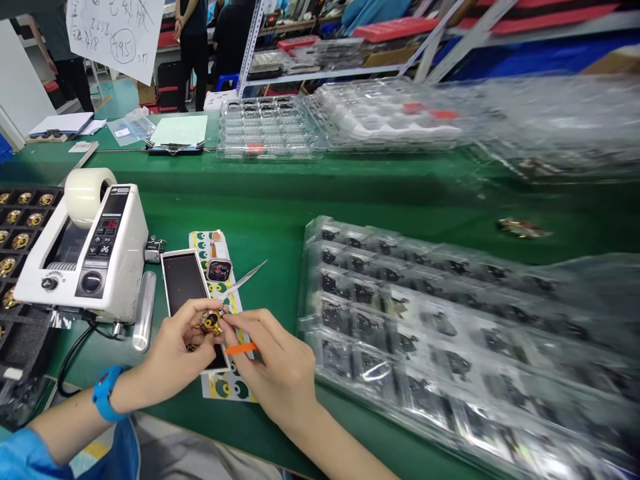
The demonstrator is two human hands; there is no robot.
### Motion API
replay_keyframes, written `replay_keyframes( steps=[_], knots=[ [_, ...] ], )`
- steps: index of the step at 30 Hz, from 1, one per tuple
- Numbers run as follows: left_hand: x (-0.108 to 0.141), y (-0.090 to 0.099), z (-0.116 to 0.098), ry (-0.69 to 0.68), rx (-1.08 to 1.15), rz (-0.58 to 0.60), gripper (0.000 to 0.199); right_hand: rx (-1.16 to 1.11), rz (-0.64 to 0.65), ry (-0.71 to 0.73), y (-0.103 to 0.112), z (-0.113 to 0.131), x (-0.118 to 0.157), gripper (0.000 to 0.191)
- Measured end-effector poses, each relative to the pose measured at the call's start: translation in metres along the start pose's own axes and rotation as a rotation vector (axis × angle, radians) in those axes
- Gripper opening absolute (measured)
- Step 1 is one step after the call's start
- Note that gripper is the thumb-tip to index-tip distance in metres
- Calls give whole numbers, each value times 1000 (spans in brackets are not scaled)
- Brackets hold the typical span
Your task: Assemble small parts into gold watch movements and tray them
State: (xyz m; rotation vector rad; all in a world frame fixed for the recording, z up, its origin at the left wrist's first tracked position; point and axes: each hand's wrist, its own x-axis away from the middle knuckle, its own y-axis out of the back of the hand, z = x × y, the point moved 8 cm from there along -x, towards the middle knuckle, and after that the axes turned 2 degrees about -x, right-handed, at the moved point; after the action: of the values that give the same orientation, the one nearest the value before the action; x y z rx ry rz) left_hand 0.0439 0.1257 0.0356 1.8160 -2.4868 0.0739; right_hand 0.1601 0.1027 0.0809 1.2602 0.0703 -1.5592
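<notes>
Your left hand [173, 347] and right hand [273, 363] pinch a small gold part [213, 324] together; this work calls for steady fingers.

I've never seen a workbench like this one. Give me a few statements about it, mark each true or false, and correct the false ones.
1. The left hand and right hand meet at a small gold part. True.
2. A white tape dispenser stands to the right of the hands. False: it stands to their left.
3. The clear plastic trays on the right hold dark parts. True.
4. A smartwatch lies inside one of those trays. False: it lies on a printed card beside the hands.
5. A blue band circles the left wrist. True.
</notes>
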Motion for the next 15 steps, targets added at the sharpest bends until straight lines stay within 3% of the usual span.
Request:
replay_keyframes(
  steps=[10,15],
  knots=[
    [5,-11,-7,-104,-202,112,43,-62,53,-87,-5,-8,-1,10],
    [3,-6,2,-31,-217,69,42,-321,101,-155,-5,-9,-4,17]
  ],
)
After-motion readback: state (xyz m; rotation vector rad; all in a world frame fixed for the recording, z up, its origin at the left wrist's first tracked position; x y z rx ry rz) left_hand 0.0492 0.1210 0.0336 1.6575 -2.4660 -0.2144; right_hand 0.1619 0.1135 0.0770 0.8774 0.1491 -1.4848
